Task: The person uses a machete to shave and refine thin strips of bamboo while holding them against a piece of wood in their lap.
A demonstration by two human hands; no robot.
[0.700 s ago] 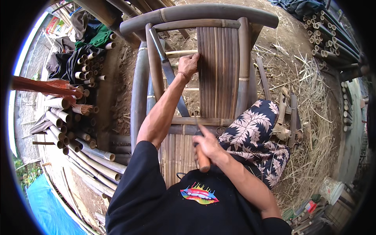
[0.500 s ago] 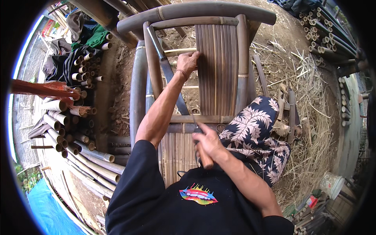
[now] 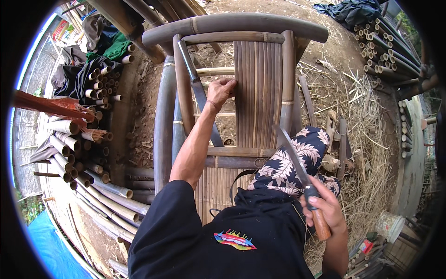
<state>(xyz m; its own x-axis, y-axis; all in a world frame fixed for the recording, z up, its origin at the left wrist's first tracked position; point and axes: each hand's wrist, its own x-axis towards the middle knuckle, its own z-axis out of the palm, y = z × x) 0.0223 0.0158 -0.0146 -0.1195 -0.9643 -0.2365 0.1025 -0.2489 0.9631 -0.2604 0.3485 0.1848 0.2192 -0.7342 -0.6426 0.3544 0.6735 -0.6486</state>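
Note:
My right hand [image 3: 327, 207] is wrapped round the wooden handle of a long-bladed knife [image 3: 295, 156]. The blade points up and to the left, over my patterned trouser leg. My left hand [image 3: 221, 91] is closed at the left edge of the dark bamboo slats [image 3: 258, 90], pinching the outermost one; its fingertips are partly hidden. These slats stand side by side in the backrest frame of a bamboo chair [image 3: 232, 24], covering its right part. A loose dark strip [image 3: 199, 95] leans in the open left part. Pale slats form the seat [image 3: 213, 190] below.
Bundles of cut bamboo poles [image 3: 62, 151] lie at the left, with cloths [image 3: 79, 69] over some. More poles [image 3: 388, 46] are stacked at the far right. Shavings [image 3: 367, 167] litter the ground to the right, near a white bucket [image 3: 389, 226]. A blue tarp [image 3: 55, 246] spreads at the lower left.
My right hand has moved right and down with the knife, from beside the backrest's lower rail to over my right side. My left hand stays at the slat edge; the view has shifted slightly.

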